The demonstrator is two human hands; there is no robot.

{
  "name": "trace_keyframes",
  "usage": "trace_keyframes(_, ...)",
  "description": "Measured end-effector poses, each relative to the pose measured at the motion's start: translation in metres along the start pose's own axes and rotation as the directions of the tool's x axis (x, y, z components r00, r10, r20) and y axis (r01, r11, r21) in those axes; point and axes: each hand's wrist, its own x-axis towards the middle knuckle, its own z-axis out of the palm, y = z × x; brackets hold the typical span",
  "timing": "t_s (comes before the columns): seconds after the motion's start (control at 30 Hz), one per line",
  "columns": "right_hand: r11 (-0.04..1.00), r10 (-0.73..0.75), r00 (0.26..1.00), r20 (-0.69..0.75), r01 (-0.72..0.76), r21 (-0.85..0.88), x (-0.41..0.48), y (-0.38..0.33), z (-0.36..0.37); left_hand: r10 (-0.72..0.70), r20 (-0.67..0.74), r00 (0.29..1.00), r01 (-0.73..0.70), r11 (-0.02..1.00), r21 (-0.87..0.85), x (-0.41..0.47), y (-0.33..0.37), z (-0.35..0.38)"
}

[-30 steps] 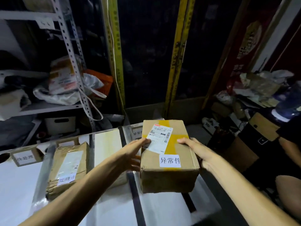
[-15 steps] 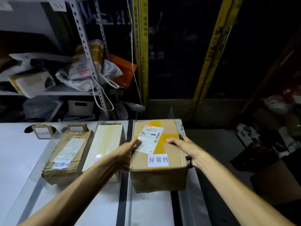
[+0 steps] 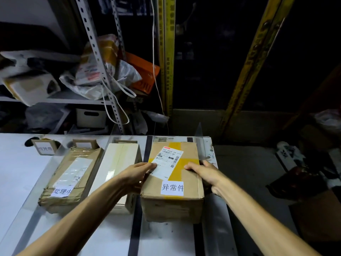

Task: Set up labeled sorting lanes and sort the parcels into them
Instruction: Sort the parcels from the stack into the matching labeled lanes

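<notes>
A brown cardboard box (image 3: 173,206) with a shipping label, yellow tape and a white sticker with printed characters sits in the rightmost lane of the white table (image 3: 16,174). My left hand (image 3: 135,175) grips its left side with the thumb on top. My right hand (image 3: 204,172) holds its right side the same way. In the lane to the left lies a cream box (image 3: 120,159), and further left a crumpled brown parcel (image 3: 73,174) with its own sticker. Small cardboard label cards (image 3: 45,148) stand at the far ends of the lanes.
Clear plastic dividers (image 3: 200,145) and black tape strips (image 3: 135,228) separate the lanes. A metal shelf rack (image 3: 96,45) with bags and parcels stands behind the table. The table's right edge drops to a dark floor with clutter (image 3: 299,174).
The brown box has moved forward and down between my hands into the rightmost lane. My view has swung left, showing more of the table and shelves.
</notes>
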Motion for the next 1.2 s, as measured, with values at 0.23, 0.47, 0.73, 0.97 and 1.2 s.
trace_keyframes(0.23,0.999,0.034,0.999,0.024,-0.034,0.024,0.017,0.003,0.012,0.017,0.001,1.0,-0.017,0.992,0.122,0.012,0.002,-0.011)
trace_keyframes(0.47,0.995,0.094,0.995,-0.016,-0.094,0.025,0.03,0.027,0.033,0.246,-0.123,0.961,-0.154,0.853,0.498,0.034,-0.006,-0.006)
trace_keyframes(0.73,0.994,0.067,0.995,-0.078,-0.073,-0.077,0.031,0.025,0.033,0.429,0.061,0.901,-0.275,0.456,0.847,0.047,-0.011,0.016)
trace_keyframes(0.97,0.997,0.048,0.994,-0.096,-0.053,-0.055,0.028,0.029,0.034,0.423,0.04,0.905,-0.264,0.486,0.833,0.047,-0.019,0.011)
trace_keyframes(1.2,0.881,-0.245,0.963,-0.114,0.172,-0.44,0.005,0.031,0.052,0.559,0.117,0.821,-0.314,0.27,0.91,0.029,-0.031,0.019)
